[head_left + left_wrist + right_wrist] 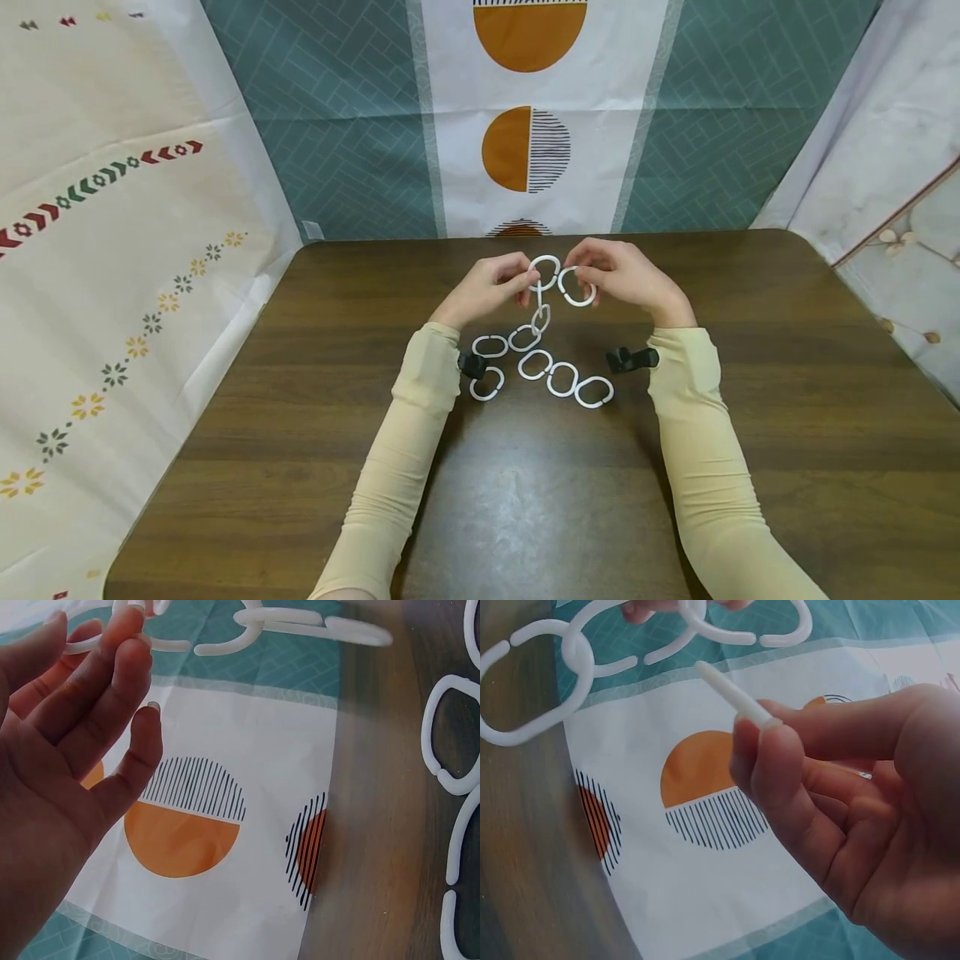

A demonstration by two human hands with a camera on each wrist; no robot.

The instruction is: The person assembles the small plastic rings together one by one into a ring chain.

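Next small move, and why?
I'd probably hook the right hand's loose ring through the gap in the chain's end ring: the left hand holds it, its gap shows in the left wrist view, and both rings sit close, apparently unlinked.

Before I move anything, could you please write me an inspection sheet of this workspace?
Surface: brown wooden table, glare toward the near middle.
Job's things: white link chain, partly lifted; loose-looking white C-shaped links lie nearby.
Clutter: nothing seen.
Hands: left hand pinches the chain's raised end link; right hand pinches a single white link, apparently unjoined.
Cables: nothing seen.
Surroundings: teal-and-white patterned cloth behind; cream patterned cloth left; white floral cloth right.
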